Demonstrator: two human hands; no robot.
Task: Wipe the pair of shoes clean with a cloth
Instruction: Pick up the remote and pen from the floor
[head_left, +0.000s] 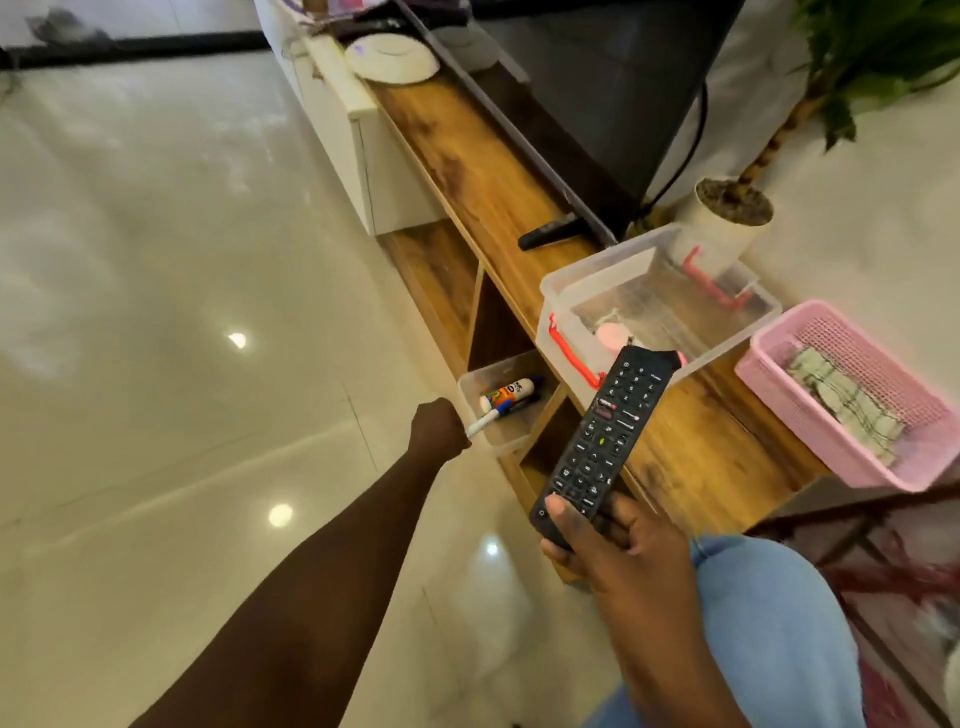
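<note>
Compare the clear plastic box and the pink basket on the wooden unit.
The clear plastic box has see-through solid walls and red handles; the pink basket is opaque pink with mesh walls and no visible handles. The box stands nearer the television; the basket sits at the unit's near end, overhanging its edge. Both are open-topped, rectangular, plastic.

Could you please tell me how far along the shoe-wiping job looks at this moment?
Nothing looks done: no shoes or cloth are in view. The right hand holds a remote control; the left hand grips a white stick-like item by a shelf tub. All wiping remains.
</note>
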